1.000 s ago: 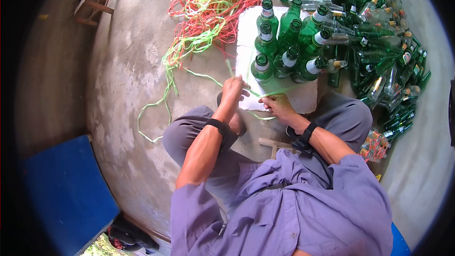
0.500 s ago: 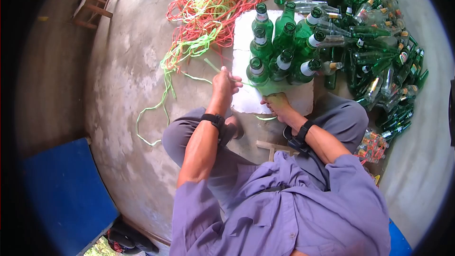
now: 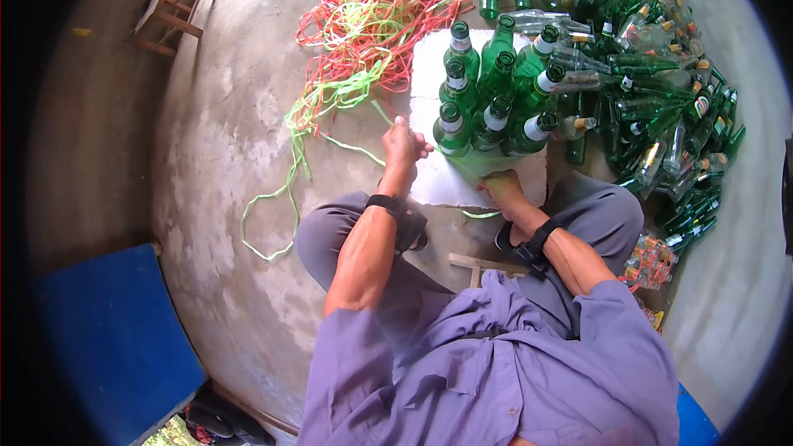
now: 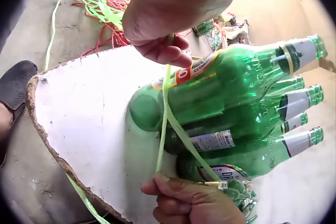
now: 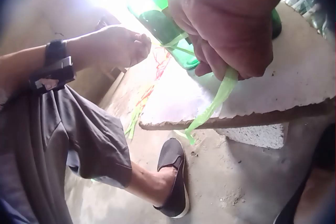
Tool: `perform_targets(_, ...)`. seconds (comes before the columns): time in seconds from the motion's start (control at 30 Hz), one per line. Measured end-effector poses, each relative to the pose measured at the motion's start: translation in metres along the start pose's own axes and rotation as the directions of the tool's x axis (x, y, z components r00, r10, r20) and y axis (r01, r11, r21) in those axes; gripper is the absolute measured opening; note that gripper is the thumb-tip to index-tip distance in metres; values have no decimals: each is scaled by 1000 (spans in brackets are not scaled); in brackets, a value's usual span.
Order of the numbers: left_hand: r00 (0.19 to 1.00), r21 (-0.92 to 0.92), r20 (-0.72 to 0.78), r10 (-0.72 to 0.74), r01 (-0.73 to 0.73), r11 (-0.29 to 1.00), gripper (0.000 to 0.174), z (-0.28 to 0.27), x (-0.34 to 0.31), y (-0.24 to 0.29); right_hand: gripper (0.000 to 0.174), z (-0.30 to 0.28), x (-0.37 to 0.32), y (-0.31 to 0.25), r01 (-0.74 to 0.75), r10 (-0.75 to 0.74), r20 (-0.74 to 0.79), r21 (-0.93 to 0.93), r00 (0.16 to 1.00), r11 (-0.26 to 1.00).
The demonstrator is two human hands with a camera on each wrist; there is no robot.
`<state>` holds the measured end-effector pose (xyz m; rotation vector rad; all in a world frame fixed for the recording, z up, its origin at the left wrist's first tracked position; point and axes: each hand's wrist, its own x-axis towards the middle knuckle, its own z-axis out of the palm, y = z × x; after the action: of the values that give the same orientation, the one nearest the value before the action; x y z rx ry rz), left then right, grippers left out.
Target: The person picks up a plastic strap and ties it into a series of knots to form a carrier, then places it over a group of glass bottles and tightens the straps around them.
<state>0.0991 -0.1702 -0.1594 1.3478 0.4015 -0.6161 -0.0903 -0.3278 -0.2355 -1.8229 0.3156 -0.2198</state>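
Green bottles (image 3: 499, 74) stand upright in a cluster on a white board (image 3: 429, 177). At the cluster's near left corner, the left hand (image 3: 402, 149) grips a light green plastic strip with curled fingers. The right hand (image 3: 505, 192), low over the board's near edge, pinches the same strip. In the left wrist view the strip (image 4: 166, 100) runs between the left hand (image 4: 157, 29) above and the right hand (image 4: 194, 200) below, crossing in front of the bottles. A loose tail of strip (image 5: 212, 106) hangs from the right hand (image 5: 226, 29) over the board's edge in the right wrist view.
A tangle of red and green strips (image 3: 372, 25) lies beyond the board to the left. Many loose bottles (image 3: 652, 99) are heaped on the right. A wooden chair (image 3: 172, 4) stands at the far left, and a blue panel (image 3: 120, 339) at the near left.
The hands have moved apart from their close position at the near edge of the bottles. The left hand went up and left, drawing the strip; the right hand shifted slightly right and still holds it.
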Motion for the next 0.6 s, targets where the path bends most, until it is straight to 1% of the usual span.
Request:
perform_targets(0.03,1000,2,2,-13,13,1000,45,-2,0,-1,17,-11,6,-34,-316,316,-2,25,949,948)
perform_targets(0.07,1000,4,4,-26,26,1000,47,-3,1,-1,17,-16,11,-55,-600,601,4,48,799,798)
perform_targets(0.1,1000,3,3,-25,25,1000,47,-5,2,0,17,-18,13,-53,-599,600,5,47,800,799)
perform_targets(0.17,999,3,-10,-39,39,999,46,-6,1,-1,21,-26,11,-50,-522,525,13,-80,851,849)
perform_targets(0.2,999,2,-6,-38,38,999,46,-8,2,-2,21,-30,13,-50,-521,523,10,-81,852,850)
perform_targets(0.27,999,-7,-1,-53,53,999,43,-13,3,-4,22,-34,18,-50,-471,470,-30,-106,882,876)
perform_targets(0.4,998,-46,13,-57,58,997,42,-15,2,-4,23,-31,22,-32,-485,483,-46,-107,874,868)
perform_targets(0.47,999,-78,-3,-47,47,996,42,-15,3,-4,23,-27,18,-17,-357,356,-15,-34,934,934)
perform_targets(0.5,999,-79,-4,-46,45,996,42,-16,2,-3,23,-27,18,-17,-355,355,-15,-35,935,934)
perform_targets(0.57,999,5,25,-47,47,999,35,-22,-1,-2,25,-19,14,-17,-467,467,-6,-28,884,884)
perform_targets(0.6,998,8,25,-49,49,999,35,-22,-6,0,25,-17,13,-13,-469,469,-6,-26,883,883)
